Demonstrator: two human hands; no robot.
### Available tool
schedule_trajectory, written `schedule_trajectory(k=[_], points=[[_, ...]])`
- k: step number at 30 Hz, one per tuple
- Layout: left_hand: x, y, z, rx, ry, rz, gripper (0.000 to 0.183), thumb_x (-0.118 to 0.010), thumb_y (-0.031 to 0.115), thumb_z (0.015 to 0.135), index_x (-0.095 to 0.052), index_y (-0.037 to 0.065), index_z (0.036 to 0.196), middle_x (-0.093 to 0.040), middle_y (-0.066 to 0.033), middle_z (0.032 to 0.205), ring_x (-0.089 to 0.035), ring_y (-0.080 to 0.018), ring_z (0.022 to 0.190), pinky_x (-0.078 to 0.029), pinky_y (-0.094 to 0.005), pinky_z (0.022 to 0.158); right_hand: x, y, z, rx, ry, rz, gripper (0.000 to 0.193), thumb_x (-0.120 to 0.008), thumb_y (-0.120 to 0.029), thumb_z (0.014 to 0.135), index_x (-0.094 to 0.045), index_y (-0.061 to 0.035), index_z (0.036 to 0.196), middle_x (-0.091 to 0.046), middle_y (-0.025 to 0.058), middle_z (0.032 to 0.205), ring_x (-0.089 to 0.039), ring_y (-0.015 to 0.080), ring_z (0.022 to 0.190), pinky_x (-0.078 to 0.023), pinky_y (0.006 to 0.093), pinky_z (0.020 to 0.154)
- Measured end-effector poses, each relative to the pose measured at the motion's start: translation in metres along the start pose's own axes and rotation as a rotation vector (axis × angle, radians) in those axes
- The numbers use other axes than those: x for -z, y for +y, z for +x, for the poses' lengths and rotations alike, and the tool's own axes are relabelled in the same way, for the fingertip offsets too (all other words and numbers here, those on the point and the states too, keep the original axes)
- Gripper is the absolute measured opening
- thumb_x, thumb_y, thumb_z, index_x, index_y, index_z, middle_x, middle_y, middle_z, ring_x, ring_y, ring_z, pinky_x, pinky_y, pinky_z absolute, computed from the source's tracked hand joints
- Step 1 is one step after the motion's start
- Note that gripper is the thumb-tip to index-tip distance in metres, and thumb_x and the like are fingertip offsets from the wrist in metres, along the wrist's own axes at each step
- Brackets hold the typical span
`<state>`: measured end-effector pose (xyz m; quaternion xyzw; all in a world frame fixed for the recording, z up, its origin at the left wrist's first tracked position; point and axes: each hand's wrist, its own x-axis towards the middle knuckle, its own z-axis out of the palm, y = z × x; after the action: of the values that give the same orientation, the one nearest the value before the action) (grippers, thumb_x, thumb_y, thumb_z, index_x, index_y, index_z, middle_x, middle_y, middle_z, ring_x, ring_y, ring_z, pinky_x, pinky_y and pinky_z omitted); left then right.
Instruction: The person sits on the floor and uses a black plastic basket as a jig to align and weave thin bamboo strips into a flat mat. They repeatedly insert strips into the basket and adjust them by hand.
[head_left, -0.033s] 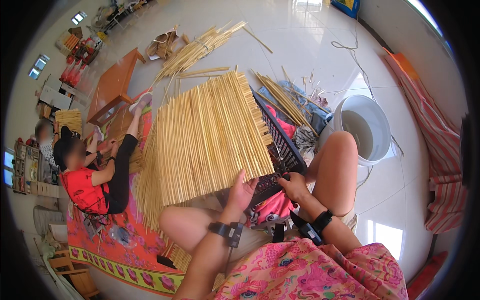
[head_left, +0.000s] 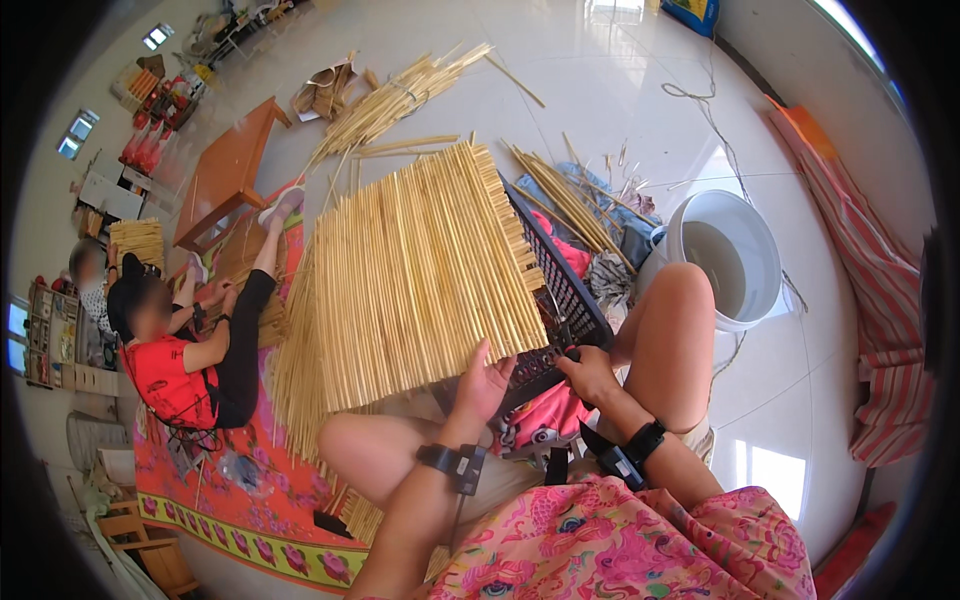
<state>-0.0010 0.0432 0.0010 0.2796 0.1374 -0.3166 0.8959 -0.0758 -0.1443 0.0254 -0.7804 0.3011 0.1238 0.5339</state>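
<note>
Reed mat [head_left: 420,270] atop black basket [head_left: 572,292], overhanging its left side; left hand [head_left: 482,388] pinches near edge, right hand [head_left: 590,374] closed around dark-handled tool [head_left: 571,353]. Risk: overhang may tip mat if left grip slackens.

Straw-gold, paler here and deeper there, stripes your mat [head_left: 425,280], and it's solid black for the basket [head_left: 565,275]! Your lap cloth [head_left: 620,540] blazes pink with multicoloured florals, the rug [head_left: 285,495] answers in red with pink blossoms and a yellow-green border, your bucket [head_left: 655,275] is white, and the hanging fabric [head_left: 885,360] flashes red stripes!
</note>
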Motion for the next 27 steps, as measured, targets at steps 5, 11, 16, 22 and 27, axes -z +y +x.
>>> schedule_trajectory(k=[5,11,16,22,27], points=[[-0.003,0.0,0.0,-0.024,0.015,0.001,0.035,-0.056,0.022,0.09,-0.046,0.008,0.121,-0.056,-0.0049,0.117,-0.056,-0.0171,0.104,-0.05,-0.0309,0.09,-0.003,0.013,0.002,0.039,-0.035,0.058,0.031,-0.063,-0.029,0.08,-0.059,0.0022,0.075,-0.059,0.0082,0.061,-0.058,0.0157,0.054,-0.047,0.0287,0.053],[-0.007,0.0,-0.001,-0.02,0.039,-0.027,0.029,-0.054,0.018,0.091,-0.048,0.005,0.116,-0.058,-0.0075,0.112,-0.059,-0.0181,0.1,-0.051,-0.031,0.088,0.001,0.008,0.008,-0.034,-0.202,0.173,0.044,-0.062,-0.043,0.077,-0.059,0.0012,0.074,-0.06,0.009,0.062,-0.059,0.018,0.055,-0.047,0.0317,0.054],[-0.002,0.002,-0.001,-0.01,0.014,0.01,0.035,-0.055,0.023,0.091,-0.046,0.006,0.121,-0.056,-0.0057,0.116,-0.056,-0.017,0.104,-0.049,-0.0303,0.091,-0.001,-0.003,0.007,-0.068,-0.234,0.123,0.044,-0.061,-0.042,0.078,-0.06,0.0013,0.071,-0.06,0.009,0.062,-0.059,0.0181,0.054,-0.046,0.0315,0.053],[-0.003,0.001,0.0,-0.009,0.02,0.024,0.036,-0.056,0.023,0.091,-0.046,0.007,0.121,-0.056,-0.0058,0.115,-0.057,-0.017,0.103,-0.05,-0.03,0.09,-0.001,-0.005,0.01,-0.09,-0.234,0.197,0.045,-0.061,-0.042,0.079,-0.06,0.0025,0.071,-0.06,0.0096,0.062,-0.058,0.0183,0.054,-0.046,0.0312,0.052],[-0.007,0.001,-0.001,-0.018,0.035,-0.002,0.032,-0.055,0.02,0.091,-0.047,0.006,0.118,-0.057,-0.006,0.114,-0.058,-0.0176,0.103,-0.05,-0.0305,0.089,-0.001,-0.009,0.009,-0.101,-0.232,0.218,0.044,-0.061,-0.041,0.079,-0.06,0.0026,0.07,-0.059,0.0094,0.062,-0.058,0.0182,0.053,-0.046,0.0309,0.052]])
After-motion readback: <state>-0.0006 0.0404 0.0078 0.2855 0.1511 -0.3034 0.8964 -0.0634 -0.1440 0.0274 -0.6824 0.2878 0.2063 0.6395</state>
